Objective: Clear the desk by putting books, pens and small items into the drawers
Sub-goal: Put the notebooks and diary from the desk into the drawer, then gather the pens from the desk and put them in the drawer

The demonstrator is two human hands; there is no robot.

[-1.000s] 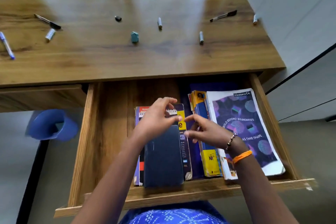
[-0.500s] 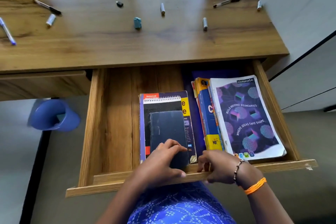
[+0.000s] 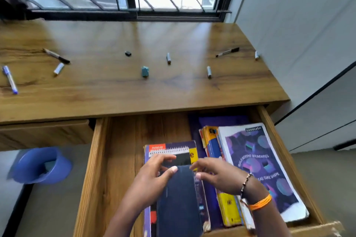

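**Both hands on the dark book in the drawer**

You are gripping the dark blue book [image 3: 178, 198] with both hands, left hand [image 3: 152, 181] and right hand [image 3: 217, 177], fingers closing on its top edge. It is lying on the spiral notebook [image 3: 173, 151] inside the open drawer [image 3: 115, 159]. Pens [image 3: 227, 52] are lying on the bench [image 3: 115, 86].

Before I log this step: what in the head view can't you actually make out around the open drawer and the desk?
- Dark blue book: its near end is cut off by the frame's bottom edge; left hand and right hand cover its top corners.
- Spiral notebook: mostly hidden under that book.
- Yellow and blue books: titles blurred, covers overlapped by the purple Classmate notebook.
- Small capped items on the desk: too small to identify.
- Blue bin: contents blurred.
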